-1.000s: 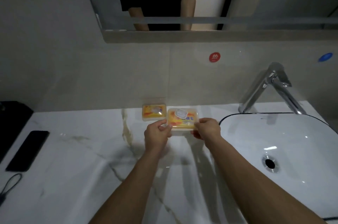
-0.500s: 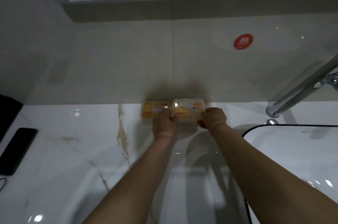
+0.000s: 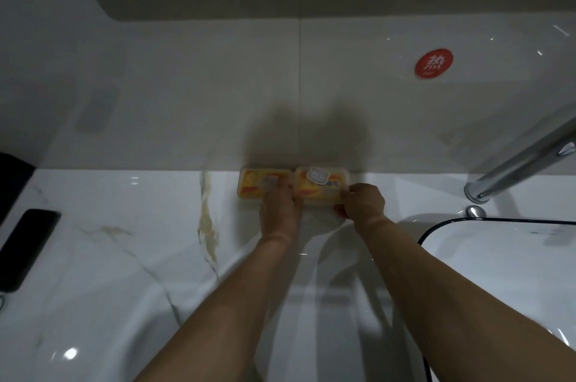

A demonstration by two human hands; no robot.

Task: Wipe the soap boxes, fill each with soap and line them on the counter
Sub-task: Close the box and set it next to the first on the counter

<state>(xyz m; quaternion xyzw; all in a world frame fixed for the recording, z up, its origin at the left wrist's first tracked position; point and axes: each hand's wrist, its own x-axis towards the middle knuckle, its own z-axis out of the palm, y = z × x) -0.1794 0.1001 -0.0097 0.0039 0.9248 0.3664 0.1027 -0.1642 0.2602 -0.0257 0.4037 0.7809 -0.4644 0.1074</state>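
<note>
Two clear soap boxes with yellow-orange soap inside stand side by side against the wall at the back of the white marble counter (image 3: 124, 257). The left soap box (image 3: 254, 183) stands free. The right soap box (image 3: 321, 187) touches it and is held at both near corners. My left hand (image 3: 279, 210) grips its left end, fingers also over the edge of the left box. My right hand (image 3: 361, 204) pinches its right end. Both lids appear closed.
A white basin (image 3: 498, 272) with a dark rim fills the right side, and a chrome faucet (image 3: 523, 163) leans over it. A black phone (image 3: 26, 247) lies at the counter's left edge. A red round sticker (image 3: 434, 63) is on the wall; a mirror ledge runs above.
Both hands carried the right soap box away from me and set it down against the wall, flush with the left box. The view has moved closer and tilted down.
</note>
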